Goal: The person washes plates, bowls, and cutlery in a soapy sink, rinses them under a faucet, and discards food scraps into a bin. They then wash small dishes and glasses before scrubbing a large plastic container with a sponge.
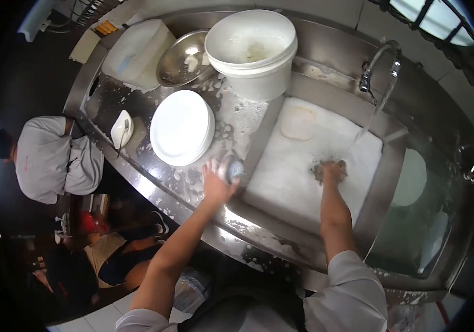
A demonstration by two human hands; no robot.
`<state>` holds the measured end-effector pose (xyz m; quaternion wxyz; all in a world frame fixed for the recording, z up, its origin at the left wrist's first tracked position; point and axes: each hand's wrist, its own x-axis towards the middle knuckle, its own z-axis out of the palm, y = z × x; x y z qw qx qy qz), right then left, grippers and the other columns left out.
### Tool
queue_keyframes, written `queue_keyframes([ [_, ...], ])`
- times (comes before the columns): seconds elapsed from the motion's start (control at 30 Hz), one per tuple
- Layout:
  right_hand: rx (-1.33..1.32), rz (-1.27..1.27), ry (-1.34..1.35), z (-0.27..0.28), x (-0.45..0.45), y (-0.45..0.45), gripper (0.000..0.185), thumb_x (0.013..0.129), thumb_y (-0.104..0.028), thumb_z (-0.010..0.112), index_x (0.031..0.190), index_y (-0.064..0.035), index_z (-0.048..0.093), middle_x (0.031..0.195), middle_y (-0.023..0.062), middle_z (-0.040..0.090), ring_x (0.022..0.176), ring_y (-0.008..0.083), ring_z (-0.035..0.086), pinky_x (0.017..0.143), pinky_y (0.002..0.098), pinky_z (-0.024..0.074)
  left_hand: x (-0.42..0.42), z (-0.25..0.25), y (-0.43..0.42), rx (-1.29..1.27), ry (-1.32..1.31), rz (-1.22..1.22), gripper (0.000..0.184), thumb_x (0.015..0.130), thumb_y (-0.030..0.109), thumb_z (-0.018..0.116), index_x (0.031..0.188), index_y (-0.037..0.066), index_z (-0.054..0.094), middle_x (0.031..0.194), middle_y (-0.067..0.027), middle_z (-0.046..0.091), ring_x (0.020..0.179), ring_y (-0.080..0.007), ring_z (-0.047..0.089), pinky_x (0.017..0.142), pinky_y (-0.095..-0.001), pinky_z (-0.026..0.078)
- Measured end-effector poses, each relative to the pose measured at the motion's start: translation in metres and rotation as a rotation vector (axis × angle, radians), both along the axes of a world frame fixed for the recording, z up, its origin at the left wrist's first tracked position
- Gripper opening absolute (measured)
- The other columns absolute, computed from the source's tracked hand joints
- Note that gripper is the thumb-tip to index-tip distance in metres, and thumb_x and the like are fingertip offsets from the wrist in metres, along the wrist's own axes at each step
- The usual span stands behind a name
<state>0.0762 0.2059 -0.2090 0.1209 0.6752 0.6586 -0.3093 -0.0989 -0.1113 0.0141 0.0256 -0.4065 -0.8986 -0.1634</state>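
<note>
With left hand low over the metal counter, touches a bluish-grey rounded thing, just outside the near-left rim of the foam-filled sink basin. Points the left fingers away from the body, slightly spread and wet with suds, and sets the thumb out to the right, leaving the rounded thing between thumb and fingers; cannot tell, through the blur, a firm grip from a loose touch. Stretches the left forearm up and rightward from the lower left, nearly straight. Reaches with right hand down into the white foam, wrist above the suds and fingers partly sunk in a mottled brown-grey patch; cannot tell anything gripped there from bare, curled fingers. Holds the right forearm steep, foreshortened, out of a pale sleeve, well apart from the left. Beyond the right hand, shows water running from a curved tap into the foam. Near the left fingertips, shows a stack of white plates on the counter, with a white bucket and a metal colander farther back. Off to the left, includes two other people.
</note>
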Motion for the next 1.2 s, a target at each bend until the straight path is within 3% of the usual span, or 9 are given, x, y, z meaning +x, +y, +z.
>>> queue_keyframes([
  [0.13, 0.104, 0.053, -0.153, -0.011, 0.015, 0.009, 0.042, 0.078, -0.033, 0.061, 0.105, -0.0012, 0.064, 0.103, 0.0152, 0.066, 0.097, 0.0263, 0.063, 0.082, 0.0386, 0.0499, -0.002, 0.004, 0.002, 0.065, -0.034, -0.057, 0.059, 0.068, 0.026, 0.068, 0.121, 0.01, 0.05, 0.13, -0.0182, 0.044, 0.112, -0.0406, 0.042, 0.094, -0.0542, 0.031],
  [0.27, 0.275, 0.381, -0.294, -0.125, 0.054, 0.039, 0.048, 0.084, -0.049, 0.052, 0.1, -0.0064, 0.066, 0.099, 0.0104, 0.066, 0.095, 0.025, 0.063, 0.084, 0.0364, 0.0492, -0.002, 0.001, 0.003, 0.031, -0.047, -0.03, 0.058, 0.068, 0.027, 0.068, 0.121, 0.011, 0.051, 0.128, -0.0174, 0.045, 0.112, -0.0404, 0.042, 0.094, -0.0545, 0.031],
  [0.37, 0.111, 0.139, 0.061, -0.112, 0.054, 0.042, 0.047, 0.086, -0.045, 0.05, 0.106, -0.0044, 0.061, 0.104, 0.0117, 0.064, 0.099, 0.0261, 0.061, 0.087, 0.0376, 0.0483, -0.001, 0.0, -0.001, -0.013, -0.02, 0.012, 0.058, 0.069, 0.028, 0.069, 0.121, 0.011, 0.051, 0.126, -0.0173, 0.045, 0.112, -0.04, 0.041, 0.094, -0.0546, 0.031],
  [0.5, -0.383, -0.542, 0.97, -0.11, 0.044, 0.038, 0.047, 0.089, -0.04, 0.047, 0.115, -0.0016, 0.055, 0.112, 0.0133, 0.06, 0.103, 0.0275, 0.059, 0.09, 0.0391, 0.0472, 0.0, 0.001, -0.001, -0.021, 0.02, 0.007, 0.061, 0.068, 0.028, 0.07, 0.123, 0.013, 0.05, 0.12, -0.0168, 0.047, 0.108, -0.038, 0.042, 0.092, -0.0503, 0.034],
  [0.57, -0.56, -0.688, 1.256, -0.107, 0.046, 0.032, 0.047, 0.09, -0.037, 0.046, 0.119, -0.0002, 0.052, 0.115, 0.0142, 0.058, 0.105, 0.0282, 0.058, 0.091, 0.0399, 0.0466, -0.001, -0.001, -0.002, -0.013, 0.052, -0.01, 0.062, 0.067, 0.027, 0.07, 0.123, 0.014, 0.05, 0.115, -0.0167, 0.048, 0.106, -0.037, 0.043, 0.09, -0.0481, 0.035],
  [0.83, -0.649, -0.882, 1.638, -0.119, 0.054, 0.014, 0.058, 0.091, -0.035, 0.043, 0.134, 0.0038, 0.039, 0.13, 0.0194, 0.048, 0.119, 0.0325, 0.047, 0.102, 0.0442, 0.0385, 0.0, 0.006, 0.0, 0.024, 0.052, -0.037, 0.061, 0.067, 0.027, 0.07, 0.122, 0.012, 0.049, 0.12, -0.0157, 0.048, 0.106, -0.0367, 0.043, 0.09, -0.0473, 0.034],
  [0.9, -0.308, -1.034, 1.427, -0.081, 0.049, 0.002, 0.048, 0.088, -0.022, 0.049, 0.126, 0.0067, 0.045, 0.124, 0.0206, 0.052, 0.108, 0.0324, 0.055, 0.09, 0.0421, 0.0476, 0.002, 0.007, 0.0, 0.021, 0.055, -0.039, 0.061, 0.068, 0.027, 0.07, 0.122, 0.012, 0.049, 0.122, -0.0152, 0.047, 0.107, -0.0366, 0.043, 0.091, -0.0473, 0.034],
  [1.03, 0.043, -0.993, 0.808, 0.023, 0.037, -0.02, 0.045, 0.086, -0.016, 0.051, 0.123, 0.0092, 0.046, 0.121, 0.0238, 0.054, 0.102, 0.0322, 0.059, 0.082, 0.0412, 0.0531, 0.004, 0.009, -0.002, 0.006, 0.048, -0.03, 0.064, 0.069, 0.027, 0.071, 0.126, 0.012, 0.047, 0.126, -0.0153, 0.045, 0.11, -0.0367, 0.043, 0.094, -0.0474, 0.033],
  [1.2, -0.028, -1.157, 1.037, -0.067, 0.047, 0.002, 0.036, 0.089, -0.019, 0.05, 0.118, 0.0021, 0.053, 0.12, 0.0183, 0.056, 0.103, 0.0306, 0.058, 0.079, 0.042, 0.0531, 0.006, -0.005, -0.008, -0.155, 0.038, 0.05, 0.074, 0.072, 0.034, 0.069, 0.137, 0.014, 0.038, 0.13, -0.0178, 0.043, 0.115, -0.0385, 0.042, 0.102, -0.0495, 0.028],
])
